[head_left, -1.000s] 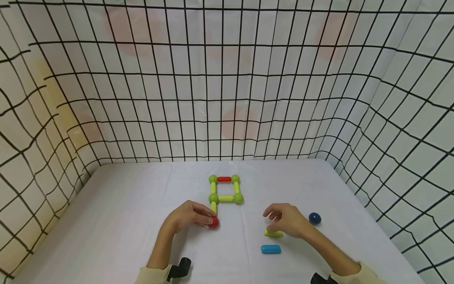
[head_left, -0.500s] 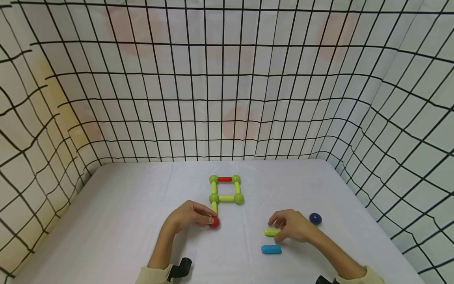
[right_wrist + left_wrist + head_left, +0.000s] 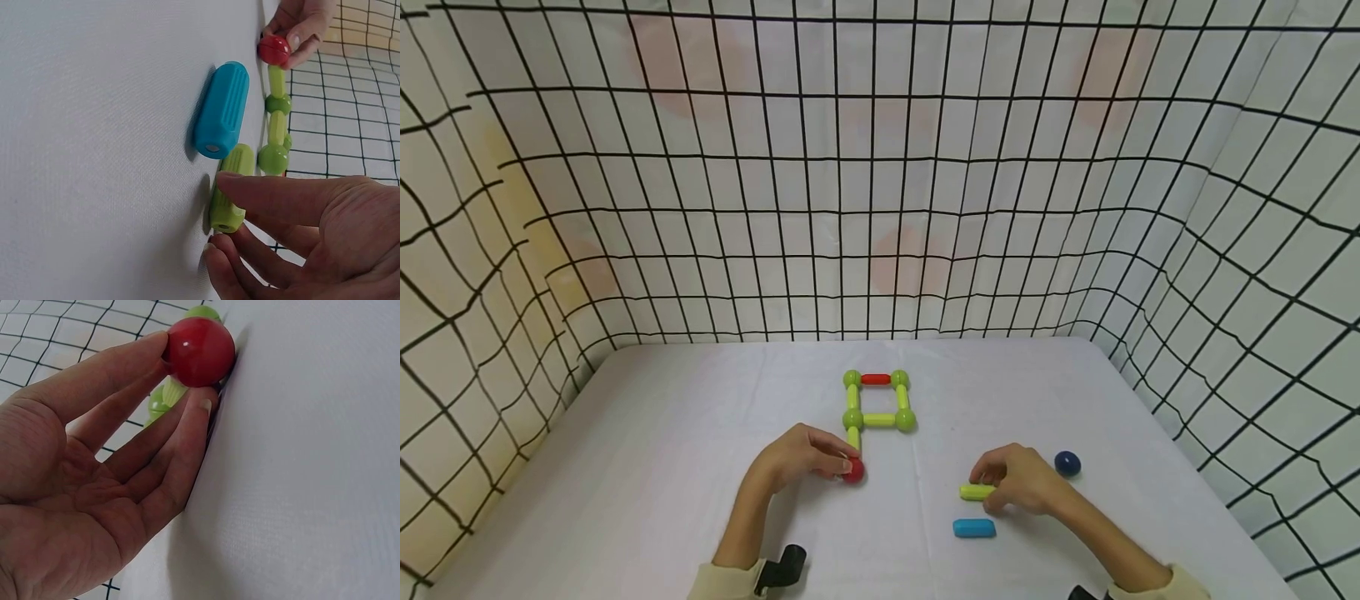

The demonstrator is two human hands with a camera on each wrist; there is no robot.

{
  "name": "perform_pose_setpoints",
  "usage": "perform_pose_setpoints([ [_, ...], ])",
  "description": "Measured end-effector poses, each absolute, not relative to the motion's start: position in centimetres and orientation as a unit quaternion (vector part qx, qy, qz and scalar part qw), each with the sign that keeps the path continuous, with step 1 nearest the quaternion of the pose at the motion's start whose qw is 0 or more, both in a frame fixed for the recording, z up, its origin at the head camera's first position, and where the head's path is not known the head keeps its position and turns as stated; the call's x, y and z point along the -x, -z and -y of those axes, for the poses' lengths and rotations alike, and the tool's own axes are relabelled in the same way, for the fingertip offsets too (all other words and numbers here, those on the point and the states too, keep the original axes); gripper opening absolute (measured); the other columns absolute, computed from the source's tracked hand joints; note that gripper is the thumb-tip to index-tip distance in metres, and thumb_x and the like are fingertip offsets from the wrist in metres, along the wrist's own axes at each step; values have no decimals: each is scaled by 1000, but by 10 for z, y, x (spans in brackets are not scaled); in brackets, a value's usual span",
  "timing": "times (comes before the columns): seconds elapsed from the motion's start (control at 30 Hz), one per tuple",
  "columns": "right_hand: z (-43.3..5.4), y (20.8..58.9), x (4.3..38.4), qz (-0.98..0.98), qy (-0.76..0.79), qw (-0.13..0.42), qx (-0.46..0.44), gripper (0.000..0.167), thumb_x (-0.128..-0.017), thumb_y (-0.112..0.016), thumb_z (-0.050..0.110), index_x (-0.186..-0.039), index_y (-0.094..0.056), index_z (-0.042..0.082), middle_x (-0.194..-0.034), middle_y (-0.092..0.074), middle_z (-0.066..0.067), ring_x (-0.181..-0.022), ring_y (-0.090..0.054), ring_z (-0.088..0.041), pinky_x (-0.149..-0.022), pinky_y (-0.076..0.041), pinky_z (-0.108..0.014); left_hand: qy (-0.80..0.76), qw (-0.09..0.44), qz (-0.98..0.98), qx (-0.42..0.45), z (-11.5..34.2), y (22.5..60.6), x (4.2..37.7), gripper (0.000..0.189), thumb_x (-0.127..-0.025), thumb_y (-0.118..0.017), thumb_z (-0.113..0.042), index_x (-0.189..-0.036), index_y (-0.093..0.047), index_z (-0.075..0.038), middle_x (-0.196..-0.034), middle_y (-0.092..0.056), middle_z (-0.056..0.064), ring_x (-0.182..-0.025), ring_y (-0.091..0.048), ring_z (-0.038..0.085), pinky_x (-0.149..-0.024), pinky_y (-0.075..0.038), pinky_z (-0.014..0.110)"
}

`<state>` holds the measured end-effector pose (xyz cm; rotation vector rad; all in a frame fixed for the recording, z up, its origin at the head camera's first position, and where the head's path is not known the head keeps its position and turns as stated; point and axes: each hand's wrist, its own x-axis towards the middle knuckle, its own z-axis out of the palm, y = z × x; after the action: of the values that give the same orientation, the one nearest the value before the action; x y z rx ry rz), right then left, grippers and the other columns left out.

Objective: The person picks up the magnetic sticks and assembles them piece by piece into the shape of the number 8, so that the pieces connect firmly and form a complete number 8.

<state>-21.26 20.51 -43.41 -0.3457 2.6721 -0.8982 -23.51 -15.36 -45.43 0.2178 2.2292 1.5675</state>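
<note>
My left hand (image 3: 808,457) pinches a red ball (image 3: 201,351) between thumb and fingers, low over the white cloth. The ball sits at the near end of a yellow-green rod (image 3: 853,438) that joins a small square frame of green balls and rods (image 3: 878,420). My right hand (image 3: 1018,479) has thumb and fingers around a loose yellow-green magnetic rod (image 3: 234,195); the thumb lies across its side in the right wrist view, fingers behind. Beside that rod lies a blue magnetic rod (image 3: 224,111) with a metal spot in its end.
A dark blue ball (image 3: 1067,463) rests on the cloth just beyond my right hand. One rod in the frame's far side (image 3: 876,379) is red. Black netting (image 3: 871,208) over white sheets rises at the back and both sides of the table (image 3: 700,383).
My right hand has moved slightly nearer and right, lowering its fingers around the yellow-green rod. The left hand stays on the red ball, and the frame has not moved.
</note>
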Motion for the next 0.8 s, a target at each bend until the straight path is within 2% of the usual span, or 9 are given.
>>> perform_pose_setpoints([
  [0.4,-202,438,214,-932,315,137,113,26,-70,-86,3,-91,-78,15,-86,-71,5,-81,-60,-14,-76,-52,-36,-553,201,-805,-73,154,455,235,27,-82,-84,-18,-107,-81,-10,-97,-78,4,-79,-68,15,-74,-51,32],
  [0.8,-177,439,218,-932,318,113,133,24,-72,-86,6,-93,-78,15,-83,-68,5,-79,-58,-14,-73,-50,-32,-551,198,-808,-70,153,454,235,27,-81,-84,-19,-107,-81,-11,-97,-78,3,-79,-69,16,-75,-52,32],
])
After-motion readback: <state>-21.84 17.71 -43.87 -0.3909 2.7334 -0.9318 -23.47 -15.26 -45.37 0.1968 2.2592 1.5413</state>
